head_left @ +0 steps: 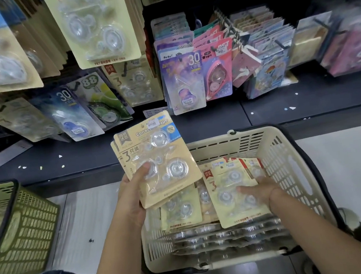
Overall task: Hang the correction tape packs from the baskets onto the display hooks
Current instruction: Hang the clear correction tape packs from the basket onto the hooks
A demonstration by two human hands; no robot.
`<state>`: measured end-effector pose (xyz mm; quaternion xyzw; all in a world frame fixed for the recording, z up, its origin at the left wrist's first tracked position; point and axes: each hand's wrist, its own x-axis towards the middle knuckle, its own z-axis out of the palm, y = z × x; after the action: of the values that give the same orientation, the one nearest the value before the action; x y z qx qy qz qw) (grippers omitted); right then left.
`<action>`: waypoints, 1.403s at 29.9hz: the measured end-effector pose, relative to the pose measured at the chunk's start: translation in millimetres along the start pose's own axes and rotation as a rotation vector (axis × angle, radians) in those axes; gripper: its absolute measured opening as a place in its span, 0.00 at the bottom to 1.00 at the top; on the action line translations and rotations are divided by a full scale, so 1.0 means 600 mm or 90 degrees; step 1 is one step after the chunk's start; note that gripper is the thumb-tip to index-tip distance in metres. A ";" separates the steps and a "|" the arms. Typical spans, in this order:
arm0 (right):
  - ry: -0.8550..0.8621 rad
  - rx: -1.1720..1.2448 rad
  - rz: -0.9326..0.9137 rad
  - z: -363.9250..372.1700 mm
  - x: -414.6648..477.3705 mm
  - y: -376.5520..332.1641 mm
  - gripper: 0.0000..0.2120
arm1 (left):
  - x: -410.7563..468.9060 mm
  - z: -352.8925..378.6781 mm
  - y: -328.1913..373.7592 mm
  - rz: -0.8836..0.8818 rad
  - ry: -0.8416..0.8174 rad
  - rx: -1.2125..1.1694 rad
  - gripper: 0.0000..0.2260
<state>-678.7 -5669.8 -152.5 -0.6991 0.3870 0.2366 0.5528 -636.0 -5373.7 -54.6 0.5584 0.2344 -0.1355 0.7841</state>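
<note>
Nearest, a cream slotted plastic basket (292, 168) stands on the pale floor between the person's forearms, holding stacked tan blister-card correction tape packs.

Right hand (259, 192): inside the basket, blurred. It grips the right edge of one tilted tan three-piece pack (228, 197), with the thumb across the face and the fingers hidden behind the card.

Left hand (132, 197): above the basket's left rim. It grasps a small fanned stack of tan correction tape packs (159, 160) by the lower left corner, thumb pressed on the front blister, faces towards the camera. This stack sits just left of the right hand's pack and higher.

An olive-green slotted basket (21, 236) lies tipped at far left, well apart from both hands.

Beyond is a dark shelf base (262, 108). Above it are display hooks (124, 69) carrying hanging packs, including matching tan three-piece cards (139, 85).
</note>
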 end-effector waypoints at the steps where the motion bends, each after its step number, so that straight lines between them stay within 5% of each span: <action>1: -0.023 0.051 0.006 -0.011 -0.009 -0.004 0.14 | -0.004 0.004 0.009 0.017 -0.010 0.011 0.28; 5: -0.079 0.141 -0.114 -0.054 -0.060 -0.065 0.12 | -0.027 0.035 0.068 0.086 -0.071 0.062 0.29; 9: -0.126 0.150 -0.308 -0.094 -0.125 -0.174 0.22 | -0.056 0.072 0.150 0.167 -0.165 0.105 0.26; 16: -0.019 0.182 -0.625 -0.146 -0.220 -0.376 0.14 | -0.082 0.143 0.303 0.342 -0.156 0.084 0.35; 20: 0.054 0.195 -0.712 -0.150 -0.247 -0.470 0.11 | -0.069 0.159 0.336 0.382 -0.127 -0.009 0.28; 33: 0.052 0.195 -0.713 -0.102 -0.220 -0.571 0.07 | -0.046 0.155 0.360 0.364 -0.085 -0.102 0.24; 42: 0.175 0.147 -0.608 -0.075 -0.118 -0.674 0.11 | -0.037 0.151 0.359 0.343 -0.074 -0.103 0.27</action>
<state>-400.3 -5656.7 152.4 -0.7571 0.1167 -0.1810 0.6168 -533.0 -5386.8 155.9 0.5273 0.0426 0.0651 0.8461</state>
